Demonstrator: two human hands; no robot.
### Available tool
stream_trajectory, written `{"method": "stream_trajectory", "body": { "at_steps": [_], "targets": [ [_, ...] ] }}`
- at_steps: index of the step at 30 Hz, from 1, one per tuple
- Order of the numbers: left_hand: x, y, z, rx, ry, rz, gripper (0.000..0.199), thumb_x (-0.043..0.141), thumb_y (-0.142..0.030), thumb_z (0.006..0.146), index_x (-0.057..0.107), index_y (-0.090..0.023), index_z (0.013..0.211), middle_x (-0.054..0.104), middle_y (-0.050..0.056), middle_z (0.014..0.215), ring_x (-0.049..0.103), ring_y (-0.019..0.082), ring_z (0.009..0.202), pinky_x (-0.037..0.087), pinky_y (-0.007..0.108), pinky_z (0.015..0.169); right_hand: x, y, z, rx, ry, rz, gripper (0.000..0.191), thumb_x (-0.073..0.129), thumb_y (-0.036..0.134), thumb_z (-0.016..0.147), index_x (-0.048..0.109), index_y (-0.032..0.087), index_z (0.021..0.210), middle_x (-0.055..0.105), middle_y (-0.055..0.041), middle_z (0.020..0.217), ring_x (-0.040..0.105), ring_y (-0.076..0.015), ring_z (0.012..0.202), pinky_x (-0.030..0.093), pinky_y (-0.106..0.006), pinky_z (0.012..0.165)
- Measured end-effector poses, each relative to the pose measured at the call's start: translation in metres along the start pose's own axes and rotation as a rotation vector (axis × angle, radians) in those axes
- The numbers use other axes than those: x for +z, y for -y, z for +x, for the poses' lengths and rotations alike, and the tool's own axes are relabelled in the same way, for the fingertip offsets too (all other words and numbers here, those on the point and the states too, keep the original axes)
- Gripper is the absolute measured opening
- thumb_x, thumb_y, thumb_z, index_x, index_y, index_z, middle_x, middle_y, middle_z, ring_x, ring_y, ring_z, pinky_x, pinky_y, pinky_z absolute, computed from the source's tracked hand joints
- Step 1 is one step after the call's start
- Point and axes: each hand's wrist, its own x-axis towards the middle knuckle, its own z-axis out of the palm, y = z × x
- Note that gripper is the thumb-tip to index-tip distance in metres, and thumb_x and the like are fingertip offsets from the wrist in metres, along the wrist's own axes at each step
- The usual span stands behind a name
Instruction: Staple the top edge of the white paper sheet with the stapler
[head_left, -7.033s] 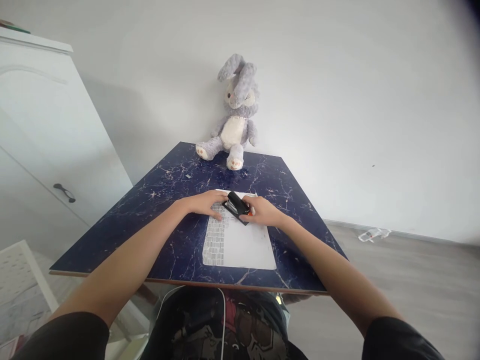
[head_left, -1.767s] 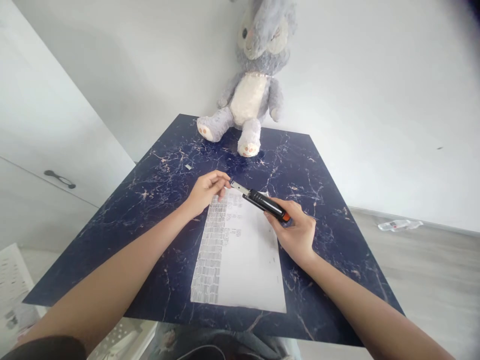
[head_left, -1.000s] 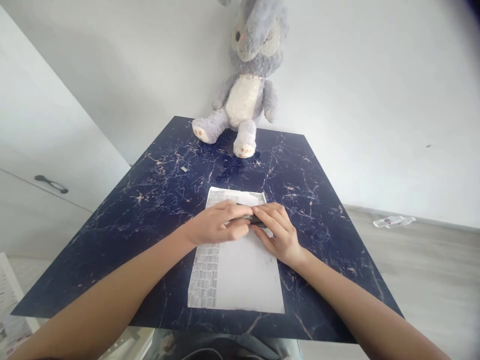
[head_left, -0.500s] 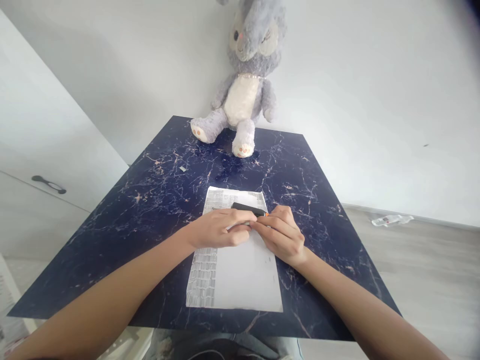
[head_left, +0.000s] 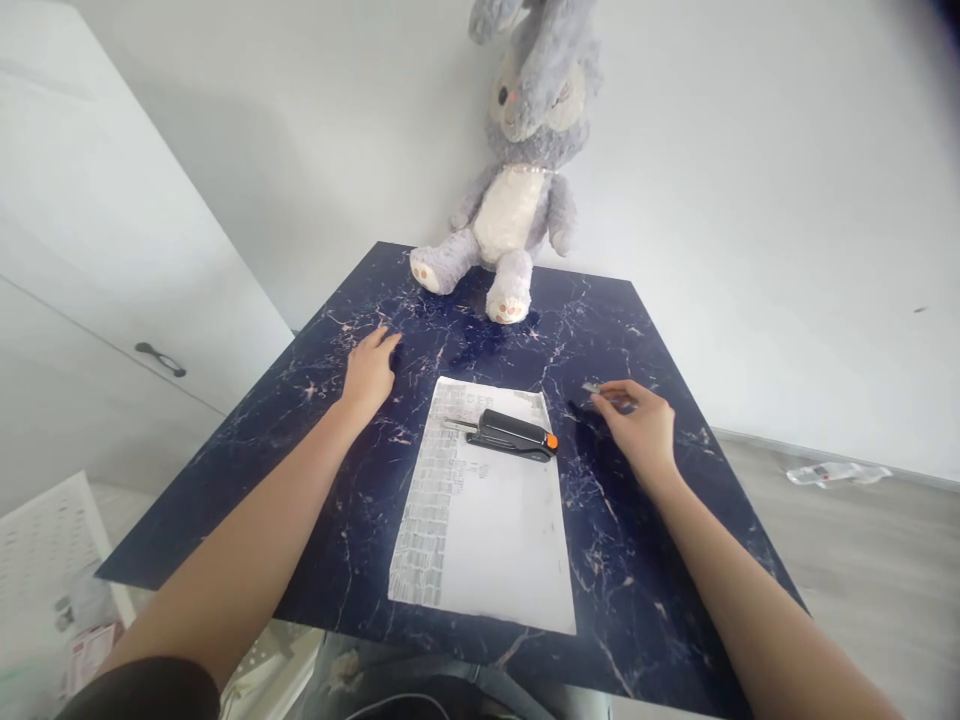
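Note:
My left hand is at the left of the dark table, its fingers drawn together and down at the surface; what lies under the fingertips is hidden. At the right, my right hand pinches a small silvery piece between thumb and fingers, just above the table. Between the hands a black stapler with an orange end lies on a sheet of paper. A thin metal part sticks out from the stapler's left side. Printed text covers the paper's left side and top.
A grey plush toy sits at the back of the marbled table, against the wall. On the left stands a white cabinet with a dark handle. A clear plastic item lies on the floor at the right.
Both hands have left the stapler and moved apart, the left to the far left, the right outward with the small piece. The stapler now lies on the paper. The view has shifted slightly.

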Motion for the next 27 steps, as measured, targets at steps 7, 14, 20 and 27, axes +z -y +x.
{"method": "stream_trajectory", "body": {
  "at_steps": [7, 14, 20, 27],
  "targets": [
    [0.003, -0.001, -0.002, 0.026, 0.045, 0.045, 0.05, 0.047, 0.003, 0.086, 0.077, -0.016, 0.121, 0.073, 0.014, 0.12, 0.066, 0.032, 0.113, 0.054, 0.044, 0.099, 0.002, -0.017, 0.008, 0.088, 0.112, -0.102, 0.026, 0.072, 0.047, 0.075, 0.076, 0.022, 0.08, 0.078, -0.0063, 0.077, 0.071, -0.0263, 0.076, 0.052, -0.04, 0.079],
    [0.003, -0.021, -0.002, 0.174, -0.036, -0.17, 0.032, 0.051, -0.005, 0.094, 0.078, -0.018, 0.107, 0.07, 0.009, 0.105, 0.068, 0.024, 0.096, 0.055, 0.038, 0.092, 0.004, -0.026, 0.009, 0.159, 0.05, 0.002, 0.031, 0.076, 0.049, 0.071, 0.076, 0.021, 0.085, 0.076, -0.0067, 0.077, 0.07, -0.0256, 0.073, 0.053, -0.039, 0.078],
    [0.0, -0.043, -0.008, 0.591, -0.006, -0.454, 0.03, 0.048, -0.007, 0.1, 0.075, -0.021, 0.097, 0.061, 0.007, 0.108, 0.066, 0.016, 0.089, 0.054, 0.032, 0.08, 0.001, -0.001, 0.002, -0.055, -0.108, -0.086, 0.032, 0.072, 0.038, 0.078, 0.072, 0.021, 0.105, 0.074, -0.0066, 0.092, 0.067, -0.0246, 0.078, 0.054, -0.044, 0.085],
    [-0.002, -0.057, -0.018, 0.527, 0.114, -0.635, 0.031, 0.041, -0.013, 0.105, 0.07, -0.022, 0.114, 0.058, 0.011, 0.13, 0.069, 0.013, 0.082, 0.059, 0.035, 0.083, 0.007, 0.058, -0.042, -0.52, 0.081, 0.169, 0.014, 0.056, 0.026, 0.1, 0.068, 0.025, 0.108, 0.069, -0.0073, 0.096, 0.065, -0.026, 0.092, 0.055, -0.043, 0.084]
  ]
}}
